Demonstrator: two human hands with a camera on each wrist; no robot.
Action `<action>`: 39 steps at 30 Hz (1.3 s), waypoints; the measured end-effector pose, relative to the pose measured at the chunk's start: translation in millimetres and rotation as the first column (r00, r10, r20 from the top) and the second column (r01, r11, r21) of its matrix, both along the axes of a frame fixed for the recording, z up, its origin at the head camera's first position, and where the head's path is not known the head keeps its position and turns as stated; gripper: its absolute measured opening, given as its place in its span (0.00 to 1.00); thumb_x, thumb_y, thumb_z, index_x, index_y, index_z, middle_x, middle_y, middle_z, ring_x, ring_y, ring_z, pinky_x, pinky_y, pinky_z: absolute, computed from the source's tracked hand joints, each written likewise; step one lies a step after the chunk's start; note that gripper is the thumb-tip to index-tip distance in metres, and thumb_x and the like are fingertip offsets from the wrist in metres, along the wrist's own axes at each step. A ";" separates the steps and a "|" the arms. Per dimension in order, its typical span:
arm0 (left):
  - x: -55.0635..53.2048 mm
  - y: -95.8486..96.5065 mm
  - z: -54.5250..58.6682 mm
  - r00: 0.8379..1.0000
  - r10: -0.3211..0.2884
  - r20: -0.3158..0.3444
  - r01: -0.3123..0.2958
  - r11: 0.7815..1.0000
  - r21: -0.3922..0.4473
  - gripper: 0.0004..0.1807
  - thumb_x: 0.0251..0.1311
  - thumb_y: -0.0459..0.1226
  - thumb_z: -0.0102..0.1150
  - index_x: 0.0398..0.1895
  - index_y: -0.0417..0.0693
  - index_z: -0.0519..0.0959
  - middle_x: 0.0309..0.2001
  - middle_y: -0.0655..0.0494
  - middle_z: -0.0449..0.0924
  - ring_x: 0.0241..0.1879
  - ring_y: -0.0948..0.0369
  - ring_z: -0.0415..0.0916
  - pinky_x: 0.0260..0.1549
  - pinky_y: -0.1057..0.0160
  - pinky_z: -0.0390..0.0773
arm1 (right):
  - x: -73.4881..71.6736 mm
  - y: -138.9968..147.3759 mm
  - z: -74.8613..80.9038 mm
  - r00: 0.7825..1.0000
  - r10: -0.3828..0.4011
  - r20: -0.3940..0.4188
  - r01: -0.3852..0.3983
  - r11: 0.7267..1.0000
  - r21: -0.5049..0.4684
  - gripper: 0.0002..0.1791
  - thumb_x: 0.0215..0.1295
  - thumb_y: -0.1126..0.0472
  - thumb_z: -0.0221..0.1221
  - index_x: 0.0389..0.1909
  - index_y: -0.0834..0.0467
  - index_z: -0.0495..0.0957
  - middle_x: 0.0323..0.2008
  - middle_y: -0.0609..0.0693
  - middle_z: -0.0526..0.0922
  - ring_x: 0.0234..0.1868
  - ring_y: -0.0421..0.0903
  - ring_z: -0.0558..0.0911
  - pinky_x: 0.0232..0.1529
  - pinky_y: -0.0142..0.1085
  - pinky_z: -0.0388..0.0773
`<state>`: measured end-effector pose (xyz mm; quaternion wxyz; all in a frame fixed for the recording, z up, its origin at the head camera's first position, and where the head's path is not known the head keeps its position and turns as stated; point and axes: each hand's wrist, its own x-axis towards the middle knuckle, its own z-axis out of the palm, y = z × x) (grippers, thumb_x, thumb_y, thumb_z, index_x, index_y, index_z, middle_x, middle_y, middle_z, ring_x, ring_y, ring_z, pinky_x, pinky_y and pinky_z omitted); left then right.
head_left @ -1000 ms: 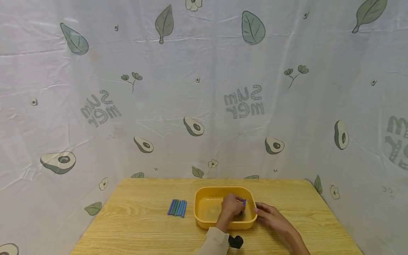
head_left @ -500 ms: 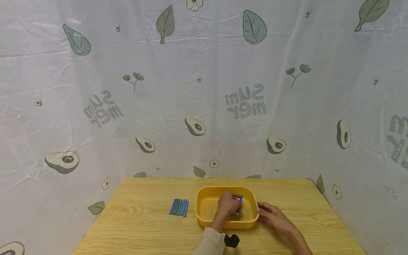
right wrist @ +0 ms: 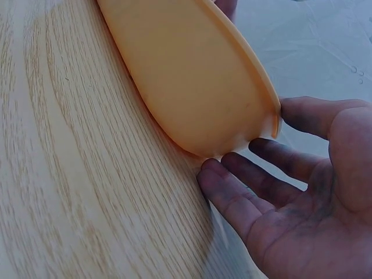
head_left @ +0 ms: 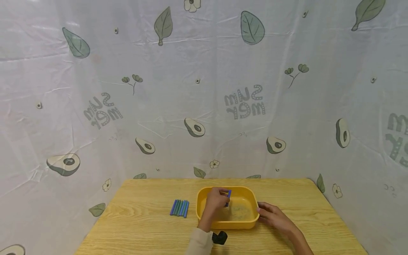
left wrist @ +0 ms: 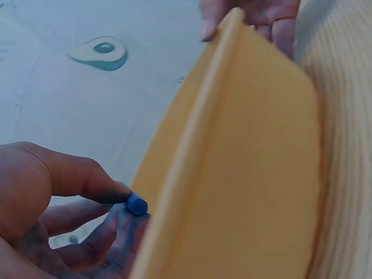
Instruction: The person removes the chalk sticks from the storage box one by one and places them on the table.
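Note:
My left hand (head_left: 216,199) is over the inside of a yellow plastic basin (head_left: 237,225). Between its thumb and fingers it pinches a blue chalk stick (left wrist: 138,204), whose round end shows in the left wrist view. Dark smudges mark those fingertips. At the basin's right end is my right hand (head_left: 276,220), with its thumb at the rim and its fingers against the outer wall, as the right wrist view shows (right wrist: 296,192). Dusty residue lies on the basin floor around its right half. The left hand hides part of the basin's left side.
Left of the basin, several blue, green and purple chalk sticks (head_left: 179,208) lie side by side in a row on the wood-grain table (head_left: 143,226). A pale patterned sheet (head_left: 207,99) hangs behind and at both sides.
My left hand has moved left and slightly away from me inside the basin, carrying the chalk stick, and uncovered the dusty floor. The right hand has stayed at the basin's right end.

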<state>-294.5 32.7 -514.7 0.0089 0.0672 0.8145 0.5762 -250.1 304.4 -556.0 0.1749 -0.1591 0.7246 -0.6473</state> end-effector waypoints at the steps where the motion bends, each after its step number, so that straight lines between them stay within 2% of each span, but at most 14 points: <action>1: -0.2 -3.8 1.9 1.000 -0.006 0.003 0.006 1.000 0.023 0.19 0.60 0.24 0.67 0.56 0.33 0.87 0.40 0.43 0.89 0.31 0.58 0.87 0.34 0.56 0.91 | -0.3 0.0 0.3 1.000 0.000 0.002 0.000 1.000 0.001 0.38 0.89 0.54 0.46 0.81 0.78 0.48 0.79 0.80 0.55 0.77 0.68 0.71 0.68 0.44 0.82; 4: -1.9 -14.4 7.5 1.000 -0.018 0.001 0.018 0.997 0.074 0.20 0.61 0.23 0.65 0.57 0.30 0.86 0.43 0.38 0.88 0.34 0.56 0.87 0.35 0.55 0.91 | -1.1 0.0 1.7 1.000 -0.004 0.010 0.004 1.000 0.005 0.38 0.89 0.53 0.46 0.81 0.78 0.48 0.79 0.79 0.56 0.77 0.67 0.72 0.69 0.46 0.81; 7: -4.3 -23.9 11.6 1.000 -0.006 -0.011 0.007 0.997 0.079 0.20 0.60 0.23 0.65 0.57 0.31 0.86 0.45 0.37 0.88 0.36 0.55 0.87 0.34 0.56 0.91 | -1.8 0.1 3.3 1.000 -0.002 0.010 0.002 1.000 0.008 0.38 0.89 0.53 0.46 0.81 0.78 0.48 0.79 0.79 0.55 0.76 0.67 0.72 0.70 0.48 0.80; 15: -8.0 -48.9 14.8 0.999 0.034 -0.020 -0.032 0.996 0.080 0.20 0.61 0.25 0.67 0.57 0.34 0.87 0.44 0.41 0.88 0.38 0.55 0.88 0.37 0.54 0.92 | -2.6 -0.2 4.3 1.000 0.000 0.016 -0.001 1.000 0.008 0.39 0.89 0.53 0.46 0.82 0.78 0.48 0.80 0.79 0.55 0.76 0.66 0.73 0.69 0.46 0.81; 24: -3.2 -73.2 21.2 0.997 0.073 -0.010 -0.072 0.994 0.080 0.21 0.61 0.26 0.67 0.59 0.34 0.86 0.43 0.42 0.87 0.36 0.57 0.87 0.39 0.53 0.92 | -0.5 -0.9 1.4 0.999 -0.018 0.035 0.017 1.000 0.013 0.38 0.89 0.52 0.45 0.82 0.77 0.48 0.80 0.79 0.56 0.76 0.67 0.73 0.70 0.49 0.80; 31: -3.2 -90.8 23.0 0.995 0.101 -0.008 -0.100 0.993 0.059 0.22 0.61 0.26 0.66 0.60 0.32 0.85 0.45 0.40 0.86 0.37 0.56 0.87 0.40 0.53 0.92 | 1.1 -1.0 0.8 1.000 -0.011 0.027 0.011 1.000 0.010 0.38 0.89 0.53 0.45 0.82 0.77 0.47 0.79 0.79 0.56 0.76 0.68 0.72 0.70 0.49 0.80; 39: -1.8 -114.9 19.0 0.991 0.134 -0.006 -0.133 0.990 0.049 0.23 0.59 0.26 0.64 0.60 0.33 0.85 0.48 0.37 0.87 0.39 0.54 0.88 0.41 0.53 0.91 | 3.1 -1.6 3.1 1.000 -0.015 0.014 0.015 1.000 0.022 0.38 0.89 0.53 0.45 0.82 0.77 0.48 0.79 0.79 0.57 0.77 0.69 0.71 0.70 0.48 0.80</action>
